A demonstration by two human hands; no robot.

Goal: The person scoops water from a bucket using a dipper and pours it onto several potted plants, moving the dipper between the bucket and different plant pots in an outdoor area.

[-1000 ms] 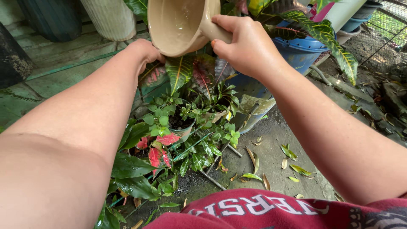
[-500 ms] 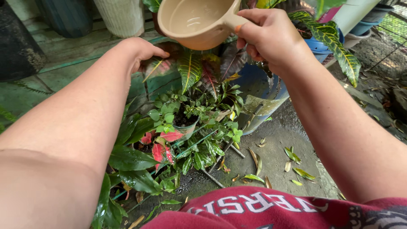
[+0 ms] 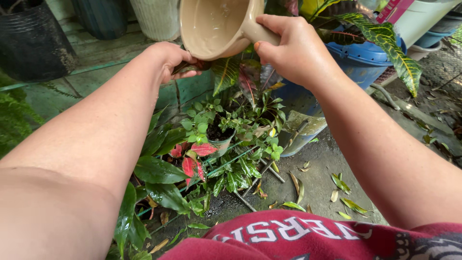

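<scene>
Both arms are bare to the shoulder; a dark red shirt (image 3: 308, 238) bears white block lettering.

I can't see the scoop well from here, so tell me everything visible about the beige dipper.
The beige dipper is a smooth, plastic-looking bowl with a short stubby handle on its right side. It is held up above the potted plants, tilted so its wet inside faces the camera; its upper rim is cut off by the frame. The right hand grips the handle; the left hand is at its lower left edge.

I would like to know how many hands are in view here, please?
2: the right hand grips the beige dipper by its handle; the left hand sits under its bowl, among leaves.
</scene>
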